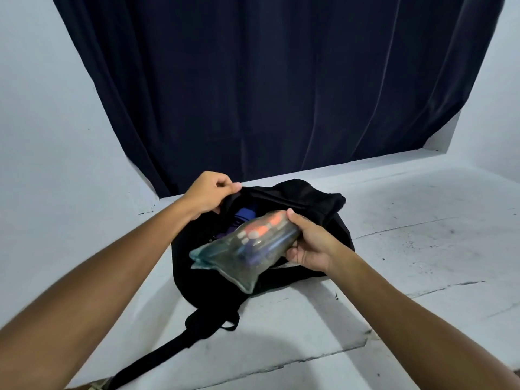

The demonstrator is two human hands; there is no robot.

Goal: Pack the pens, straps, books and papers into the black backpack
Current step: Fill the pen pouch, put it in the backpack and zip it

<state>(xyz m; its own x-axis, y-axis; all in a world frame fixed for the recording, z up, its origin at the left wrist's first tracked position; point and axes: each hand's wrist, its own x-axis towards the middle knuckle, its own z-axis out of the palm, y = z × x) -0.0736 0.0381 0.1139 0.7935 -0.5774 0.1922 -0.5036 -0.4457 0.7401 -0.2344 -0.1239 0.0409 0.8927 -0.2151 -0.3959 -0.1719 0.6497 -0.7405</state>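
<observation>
The left hand (209, 192) pinches the upper edge of the black fabric backpack (309, 204) and holds its mouth open. The right hand (309, 243) grips one end of a clear plastic pouch of pens (247, 249), fingers curled round it, just above the opening. The pouch points away from this hand toward the left arm. The backpack lies on the white cracked desk (422, 249), under both hands.

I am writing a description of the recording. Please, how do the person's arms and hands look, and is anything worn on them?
Both forearms are bare as far as the frame shows: no sleeves visible. The left hand and the right hand carry no gloves, and no rings, watch or bracelet can be seen. The fingers show no markings.
</observation>
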